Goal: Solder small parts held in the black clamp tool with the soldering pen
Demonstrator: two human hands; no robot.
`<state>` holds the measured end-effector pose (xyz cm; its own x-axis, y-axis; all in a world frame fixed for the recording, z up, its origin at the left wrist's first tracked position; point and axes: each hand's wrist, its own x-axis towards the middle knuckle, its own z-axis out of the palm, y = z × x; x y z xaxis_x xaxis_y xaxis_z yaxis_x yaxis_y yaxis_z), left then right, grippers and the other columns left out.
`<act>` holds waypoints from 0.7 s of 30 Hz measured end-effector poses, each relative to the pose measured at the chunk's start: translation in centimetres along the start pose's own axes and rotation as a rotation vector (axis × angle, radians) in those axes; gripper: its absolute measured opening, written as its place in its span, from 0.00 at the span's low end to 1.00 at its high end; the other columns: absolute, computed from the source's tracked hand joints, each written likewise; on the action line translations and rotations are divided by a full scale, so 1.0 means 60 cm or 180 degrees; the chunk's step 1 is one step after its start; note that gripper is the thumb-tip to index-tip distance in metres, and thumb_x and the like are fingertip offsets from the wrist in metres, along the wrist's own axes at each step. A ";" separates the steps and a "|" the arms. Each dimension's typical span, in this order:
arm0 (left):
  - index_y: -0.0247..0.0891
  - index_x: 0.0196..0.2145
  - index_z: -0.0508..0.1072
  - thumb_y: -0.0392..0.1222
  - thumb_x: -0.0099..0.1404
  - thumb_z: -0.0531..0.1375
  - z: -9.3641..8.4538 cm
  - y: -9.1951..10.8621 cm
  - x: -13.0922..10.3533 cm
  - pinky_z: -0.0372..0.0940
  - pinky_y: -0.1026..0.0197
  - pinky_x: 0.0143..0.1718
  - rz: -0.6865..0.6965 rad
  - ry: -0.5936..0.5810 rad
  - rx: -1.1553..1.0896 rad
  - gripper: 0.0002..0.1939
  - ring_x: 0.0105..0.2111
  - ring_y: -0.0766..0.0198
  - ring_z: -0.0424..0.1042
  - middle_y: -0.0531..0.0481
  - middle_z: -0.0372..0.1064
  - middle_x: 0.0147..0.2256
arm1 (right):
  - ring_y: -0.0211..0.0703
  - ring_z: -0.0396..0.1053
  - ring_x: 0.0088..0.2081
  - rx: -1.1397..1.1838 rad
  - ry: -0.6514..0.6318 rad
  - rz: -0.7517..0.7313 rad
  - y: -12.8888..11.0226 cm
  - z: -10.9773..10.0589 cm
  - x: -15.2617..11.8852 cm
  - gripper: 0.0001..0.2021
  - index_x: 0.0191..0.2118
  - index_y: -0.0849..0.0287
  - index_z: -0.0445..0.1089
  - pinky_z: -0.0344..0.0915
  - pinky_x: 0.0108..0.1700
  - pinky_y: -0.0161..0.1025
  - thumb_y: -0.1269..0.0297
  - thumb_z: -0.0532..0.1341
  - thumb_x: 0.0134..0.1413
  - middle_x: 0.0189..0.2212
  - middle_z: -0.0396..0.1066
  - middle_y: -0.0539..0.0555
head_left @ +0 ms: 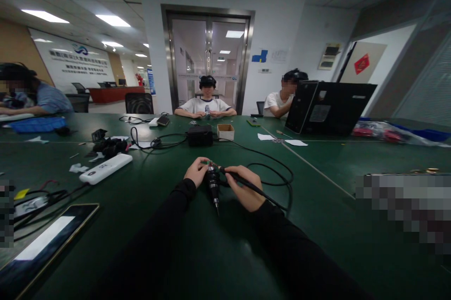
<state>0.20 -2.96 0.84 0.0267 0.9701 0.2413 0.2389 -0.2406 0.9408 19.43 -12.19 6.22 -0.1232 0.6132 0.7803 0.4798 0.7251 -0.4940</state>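
Observation:
On the green table (232, 248), a black tool with a pointed metal tip (213, 185) lies with its tip toward me. My left hand (197, 171) is closed, thumb and fingers pinching at its far end, where small green and copper-coloured bits show. My right hand (248, 187) is closed like a pen grip around a slim black pen-shaped tool (243, 179). One end of that slim tool comes close to the pinched spot; whether they touch cannot be made out. Its other end runs back past my wrist toward a black cable (291, 192).
Beyond my hands are a black box (199, 136) and a small open carton (225, 132). A white power strip (105, 169) and phone (49, 248) lie left. A black computer case (327, 108) stands right. People sit across the table and at far left.

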 end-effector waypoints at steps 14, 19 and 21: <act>0.39 0.43 0.69 0.39 0.59 0.57 0.001 0.013 -0.007 0.65 0.56 0.48 0.0062 -0.0014 -0.0224 0.13 0.38 0.62 0.75 0.48 0.76 0.36 | 0.41 0.74 0.35 0.0047 -0.0147 -0.0019 0.005 0.000 -0.002 0.07 0.39 0.55 0.74 0.70 0.40 0.38 0.68 0.59 0.57 0.34 0.76 0.53; 0.38 0.42 0.68 0.37 0.58 0.56 0.003 0.017 -0.007 0.66 0.57 0.47 0.0066 -0.0014 -0.0264 0.13 0.37 0.62 0.75 0.49 0.76 0.35 | 0.41 0.74 0.35 0.0001 -0.0064 -0.0041 0.005 0.001 -0.003 0.07 0.39 0.55 0.74 0.70 0.40 0.38 0.68 0.59 0.57 0.34 0.76 0.52; 0.38 0.42 0.68 0.38 0.58 0.57 0.003 0.016 -0.007 0.66 0.57 0.47 0.0052 0.0022 -0.0242 0.13 0.37 0.62 0.75 0.49 0.76 0.34 | 0.41 0.74 0.35 -0.0028 -0.0026 -0.0039 0.005 0.001 -0.003 0.07 0.38 0.55 0.74 0.71 0.40 0.38 0.68 0.59 0.57 0.33 0.76 0.52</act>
<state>0.61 -3.57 1.63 0.0231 0.9658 0.2581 0.1641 -0.2583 0.9520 19.55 -12.10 5.91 -0.1362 0.6067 0.7831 0.4859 0.7298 -0.4809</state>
